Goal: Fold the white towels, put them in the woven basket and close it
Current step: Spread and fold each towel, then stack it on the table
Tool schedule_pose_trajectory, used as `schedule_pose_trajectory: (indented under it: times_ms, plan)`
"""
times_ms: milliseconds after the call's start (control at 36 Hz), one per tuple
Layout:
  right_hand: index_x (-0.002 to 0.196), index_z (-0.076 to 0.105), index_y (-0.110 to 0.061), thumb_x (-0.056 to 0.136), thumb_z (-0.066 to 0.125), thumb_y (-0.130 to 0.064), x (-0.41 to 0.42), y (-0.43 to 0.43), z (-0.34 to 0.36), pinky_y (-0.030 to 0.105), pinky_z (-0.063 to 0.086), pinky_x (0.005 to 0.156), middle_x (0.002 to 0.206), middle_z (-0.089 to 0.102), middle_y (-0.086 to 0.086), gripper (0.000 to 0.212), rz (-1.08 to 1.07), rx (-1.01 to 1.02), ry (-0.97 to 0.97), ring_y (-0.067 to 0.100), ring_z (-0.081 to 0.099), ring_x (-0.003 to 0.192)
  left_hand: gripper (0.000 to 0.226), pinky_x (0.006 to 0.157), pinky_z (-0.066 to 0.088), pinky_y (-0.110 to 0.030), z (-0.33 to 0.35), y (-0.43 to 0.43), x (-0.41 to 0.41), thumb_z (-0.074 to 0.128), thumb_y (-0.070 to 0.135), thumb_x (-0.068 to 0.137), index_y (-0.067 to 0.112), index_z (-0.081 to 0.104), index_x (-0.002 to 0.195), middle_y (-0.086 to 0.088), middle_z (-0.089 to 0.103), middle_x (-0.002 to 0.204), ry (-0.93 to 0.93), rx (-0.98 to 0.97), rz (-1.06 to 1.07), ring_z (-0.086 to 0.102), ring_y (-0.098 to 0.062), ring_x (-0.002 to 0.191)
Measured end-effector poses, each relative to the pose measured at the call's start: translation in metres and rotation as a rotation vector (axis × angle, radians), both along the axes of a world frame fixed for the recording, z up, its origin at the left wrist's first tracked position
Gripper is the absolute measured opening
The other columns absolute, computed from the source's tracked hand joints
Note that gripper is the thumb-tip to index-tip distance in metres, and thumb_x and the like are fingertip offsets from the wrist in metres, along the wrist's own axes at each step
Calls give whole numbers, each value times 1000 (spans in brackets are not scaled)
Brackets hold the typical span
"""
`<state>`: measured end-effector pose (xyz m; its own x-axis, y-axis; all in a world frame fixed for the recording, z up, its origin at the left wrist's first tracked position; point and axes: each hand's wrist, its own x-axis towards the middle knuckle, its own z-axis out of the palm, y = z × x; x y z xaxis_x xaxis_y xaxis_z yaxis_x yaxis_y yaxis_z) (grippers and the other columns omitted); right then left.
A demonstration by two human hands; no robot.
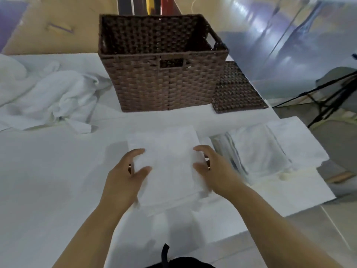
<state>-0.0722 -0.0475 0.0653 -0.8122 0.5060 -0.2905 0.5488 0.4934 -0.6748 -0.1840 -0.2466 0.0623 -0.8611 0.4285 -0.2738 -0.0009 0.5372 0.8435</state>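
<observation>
Soft dim indoor light, bluish cast, faint shadows – motion blur throughout, wide-angle bending at edges

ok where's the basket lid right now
In the head view, the lid lies on the white table just right of the open woven basket, beyond the folded towels.

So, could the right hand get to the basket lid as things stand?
Probably yes. The lid lies flat beside the woven basket, on the same side as the right hand, nothing on it or standing between them; that hand grips the folded towel.
</observation>
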Motion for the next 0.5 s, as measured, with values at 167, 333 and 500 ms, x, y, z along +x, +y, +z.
schedule_pose_trajectory:
  times_ms: [167,333,500]
  plan:
    - [127,51,-35,93,58,-22,31,31,31,13,41,79,112,52,-14,37,-111,133,173,2,52,88,34,66,49,-16,29,37,-3,71,27,80,50,58,102,0,67,86,84,130,-128,62,-19,75]
    - [125,54,-35,93,58,-18,72,78,48,-4,35,76,118,51,-16,36,-201,205,189,-12,47,90,28,64,47,-15,34,91,16,69,30,82,53,60,96,-8,66,83,99,163,-300,62,-19,72]
    - [124,55,-38,94,56,-19,116,152,51,-2,36,73,117,52,-17,35,-239,238,120,-16,49,84,24,60,44,-11,26,169,53,67,29,85,48,61,99,11,59,64,97,174,-410,55,-5,60]
